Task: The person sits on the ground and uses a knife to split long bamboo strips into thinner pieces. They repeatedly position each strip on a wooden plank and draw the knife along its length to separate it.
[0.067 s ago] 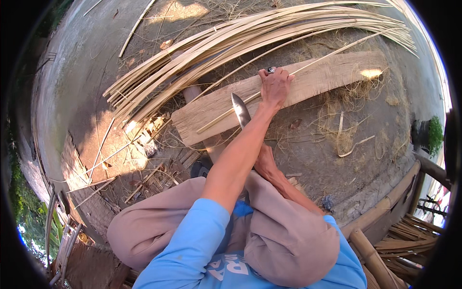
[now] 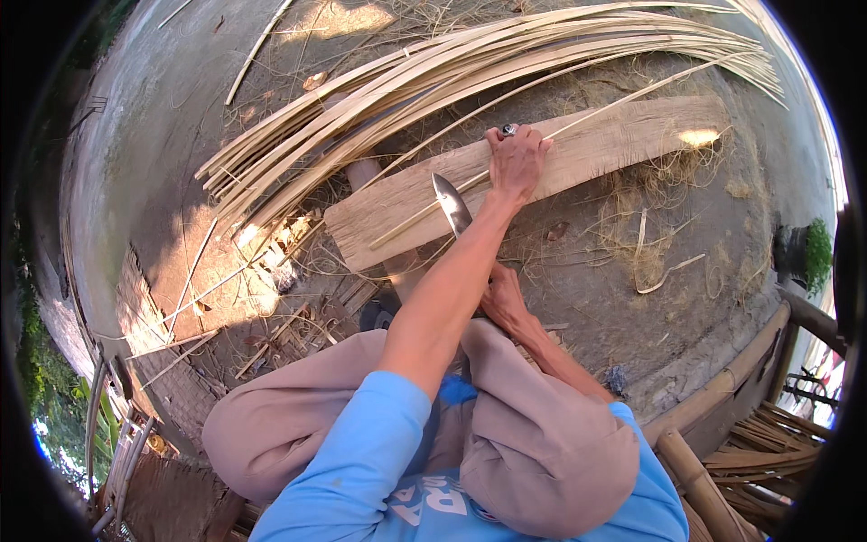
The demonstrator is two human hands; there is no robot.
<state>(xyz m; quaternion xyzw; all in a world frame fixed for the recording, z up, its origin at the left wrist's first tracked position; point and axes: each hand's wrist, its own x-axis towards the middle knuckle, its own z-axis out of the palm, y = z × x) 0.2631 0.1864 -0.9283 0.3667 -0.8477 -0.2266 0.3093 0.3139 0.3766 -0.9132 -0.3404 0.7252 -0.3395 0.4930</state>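
My left hand [image 2: 518,167], with a ring on one finger, grips a thin bamboo strip [image 2: 402,230] and presses it against a long wooden plank [image 2: 632,140]. The strip runs lengthwise over the plank and past its far right end. A knife's blade [image 2: 452,204] lies across the strip to the left of that hand, its tip pointing up and away. Beneath my left forearm, my right hand [image 2: 506,298] is closed round the knife's handle, which is mostly hidden by the forearm.
A large bundle of split bamboo strips [image 2: 361,117] curves across the ground beyond the plank. Fibre shavings [image 2: 668,208] and loose offcuts lie scattered about. Bamboo poles [image 2: 722,388] form a frame at the right, near a potted plant [image 2: 817,253]. My bent knees are close below.
My right hand has shifted slightly, and a little more of its fingers shows beside the left forearm. The left hand and the strip keep their places.
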